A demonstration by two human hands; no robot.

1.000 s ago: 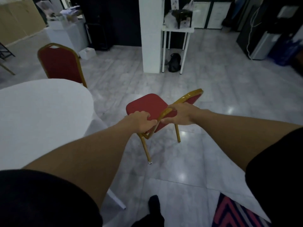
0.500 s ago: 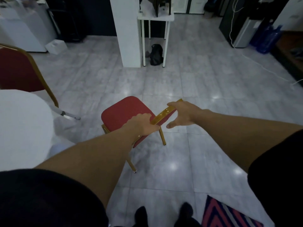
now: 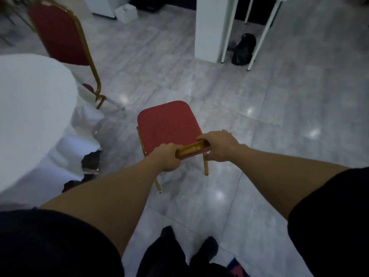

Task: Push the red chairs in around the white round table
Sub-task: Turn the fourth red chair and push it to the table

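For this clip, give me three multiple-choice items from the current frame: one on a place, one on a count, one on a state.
1. Where is the white round table relative to the held red padded chair with gold metal frame?
A. To its left
B. To its right
C. Behind the white pillar

2. How many red chairs are in view?
A. One
B. Two
C. Four

3. What are the hands doing?
A. Both hang free
B. Only one grips
C. Both grip the chair's backrest

Answers:
1 A, the table fills the left edge.
2 B, a second red chair stands against the table.
3 C, the left hand and right hand close on the gold top rail.
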